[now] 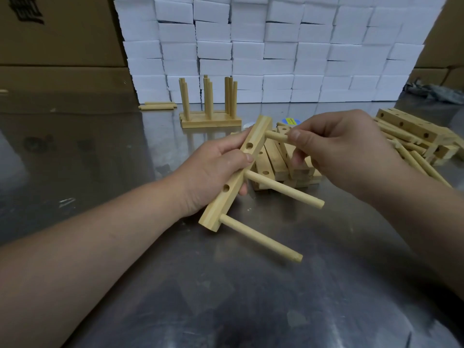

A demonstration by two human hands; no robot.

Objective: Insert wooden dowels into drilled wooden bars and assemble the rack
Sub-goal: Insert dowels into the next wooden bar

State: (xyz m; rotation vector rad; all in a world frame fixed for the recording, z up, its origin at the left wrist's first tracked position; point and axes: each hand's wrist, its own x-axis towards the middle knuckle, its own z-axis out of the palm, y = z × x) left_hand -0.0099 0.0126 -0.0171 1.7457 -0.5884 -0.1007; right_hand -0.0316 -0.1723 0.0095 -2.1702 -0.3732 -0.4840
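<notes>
Table: bare steel table (226, 297), shiny, with both forearms reaching in over the near edge.
Lower dowel (261, 238): seated in the near end of the drilled bar, sticking out to the right above the table.
Drilled bar (254, 138): held off the table, slanting from near left up to far right. Two empty holes showed on its top face.
Left hand (213, 172): wrapped round the middle of the bar, thumb on top between the two empty holes, fingers curled underneath.
Middle dowel (283, 188): seated in the bar's side just below the thumb, parallel to the lower one.
Right hand (339, 151): pinched the third dowel between thumb and curled fingers.
Third dowel (276, 136): only a short stub showed past the thumb. Its free end was at the bar's side face near the far end. Whether it had entered a hole could not be told.
Bar stack (278, 164): drilled bars heaped on the table right behind both hands, partly hidden by them.
Right pile (414, 139): more drilled bars and loose dowels, jumbled together.
Finished rack (208, 106): stood farther back, its dowels upright in a flat base.
Loose dowels (157, 106): lay flat to the left of the rack.
Back wall: stacked white boxes (276, 46), with cardboard cartons (57, 33) at the far left.
</notes>
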